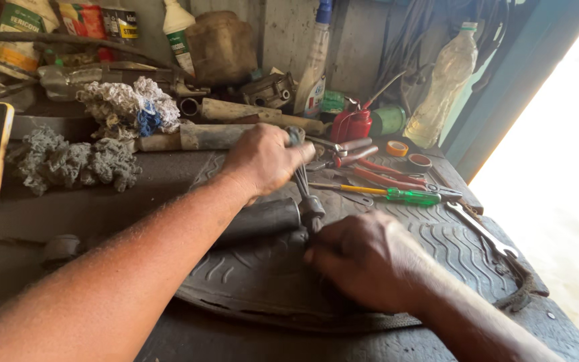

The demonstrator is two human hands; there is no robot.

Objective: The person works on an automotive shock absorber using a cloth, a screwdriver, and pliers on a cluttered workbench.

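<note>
Left hand closed around dark tool handle. Right hand just below, gripping black cylindrical part near metal joint. Green screwdriver beyond right hand.

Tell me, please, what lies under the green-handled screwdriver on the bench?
The green-handled screwdriver rests on a dark ribbed rubber mat, beside red-handled pliers. What lies beneath the mat is covered.

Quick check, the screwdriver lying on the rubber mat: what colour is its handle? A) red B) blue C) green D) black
C: the screwdriver has a translucent green handle and lies on the ribbed rubber mat, just past the left hand and beside the red-handled pliers.
</note>
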